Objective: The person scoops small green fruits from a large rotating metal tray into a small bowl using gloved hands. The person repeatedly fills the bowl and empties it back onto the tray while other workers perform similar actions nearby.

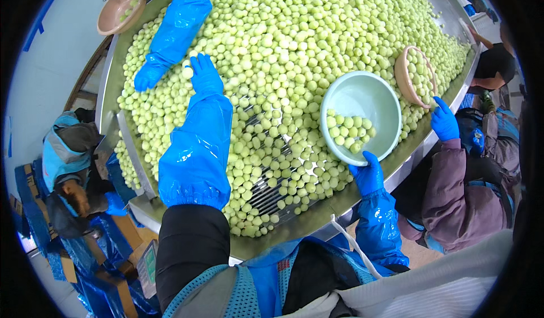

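Observation:
Sheathed in a blue glove and shiny sleeve cover, my left hand [206, 78] reaches over a heap of pale-green round fruits [293, 24]. Its fingers are outstretched on the heap, and one paler fruit [187, 72] lies beside them. My palm is hidden from above. At the table's near right edge, my right hand [369, 177], also gloved in blue, grips the rim of a light-green plastic bowl [378, 97]. Several fruits [350, 129] are gathered in the bowl's lower left. Under the thinner fruit before me, dark slats of a grate [264, 197] show.
A metal sorting table [297, 226] with raised edges holds the heap. Another person's gloved arm [180, 29] reaches in beside my left hand. At right, a co-worker's hand [445, 120] is by a peach-coloured basin [401, 73] of fruits. Blue-wrapped boxes [91, 241] stand lower left.

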